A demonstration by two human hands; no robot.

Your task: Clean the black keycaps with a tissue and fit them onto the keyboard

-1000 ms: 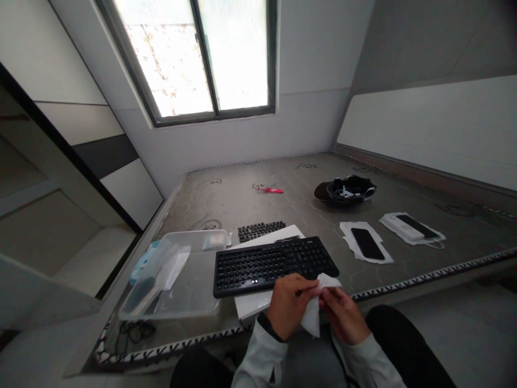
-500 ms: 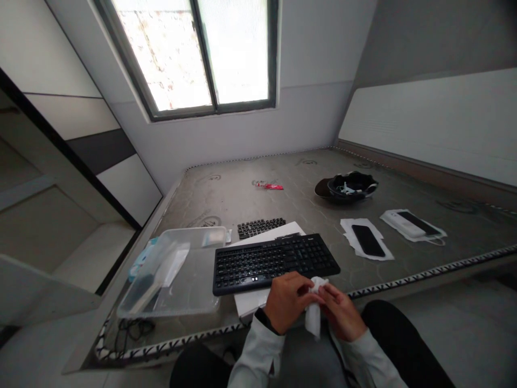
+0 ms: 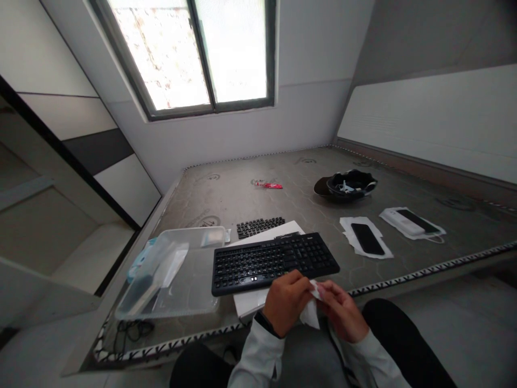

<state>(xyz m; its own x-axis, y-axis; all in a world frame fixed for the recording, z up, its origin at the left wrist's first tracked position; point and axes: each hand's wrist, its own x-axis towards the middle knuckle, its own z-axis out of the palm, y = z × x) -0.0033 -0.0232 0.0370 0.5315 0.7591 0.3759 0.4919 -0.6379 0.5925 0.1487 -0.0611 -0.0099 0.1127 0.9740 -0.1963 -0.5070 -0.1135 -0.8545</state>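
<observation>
Between my two hands is a crumpled white tissue, hanging down below the fingers. My left hand is closed on one side of it, fingertips pinched together. On the other side my right hand pinches the same tissue, its fingers curled. Just beyond the hands lies a black keyboard, tilted slightly, with some keys along its near side looking different from the rest. It rests on a white flat box or board, which shows at its near and far edges.
Left of the keyboard stands a clear plastic bin with papers inside. Behind are loose keycaps in rows and a red packet. To the right lie a cap, a phone on tissue, and another tissue with a white device.
My fingers have shifted on the tissue, which is now pulled flatter between them and bunched less on top. The keyboard and other things stay put.
</observation>
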